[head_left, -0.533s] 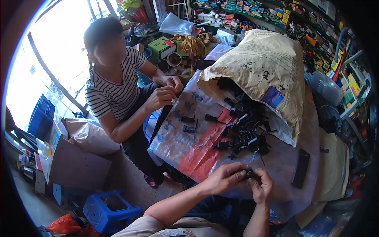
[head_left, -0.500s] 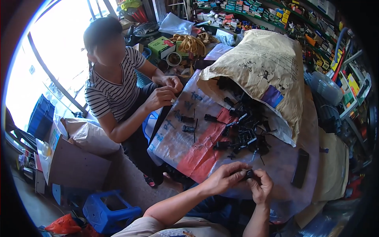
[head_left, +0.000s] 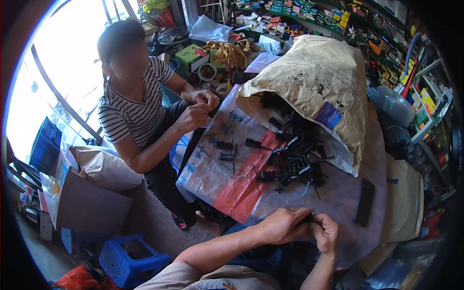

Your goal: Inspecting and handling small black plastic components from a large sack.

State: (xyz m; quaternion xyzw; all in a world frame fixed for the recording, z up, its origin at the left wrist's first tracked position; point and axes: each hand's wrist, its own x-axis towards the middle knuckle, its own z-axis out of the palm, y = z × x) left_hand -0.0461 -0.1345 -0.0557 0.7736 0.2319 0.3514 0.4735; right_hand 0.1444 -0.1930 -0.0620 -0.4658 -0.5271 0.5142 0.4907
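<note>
At the near edge of the table (head_left: 338, 208), the person's left hand (head_left: 282, 224) and right hand (head_left: 326, 234) are meeting, both pinching one small black part (head_left: 309, 218) between their fingertips, which is mostly hidden. Just beyond, a heap of black plastic parts (head_left: 295, 162) is spilling from the mouth of a big tan sack (head_left: 319, 82) onto the woven sheet (head_left: 227, 169). A few single pieces (head_left: 224, 150) are lying apart to the left. Judging by that heap, most of the handling is lying ahead and only a handful looks dealt with. On the far left, a co-worker in a striped shirt (head_left: 125, 111) is working something small in both hands
</note>
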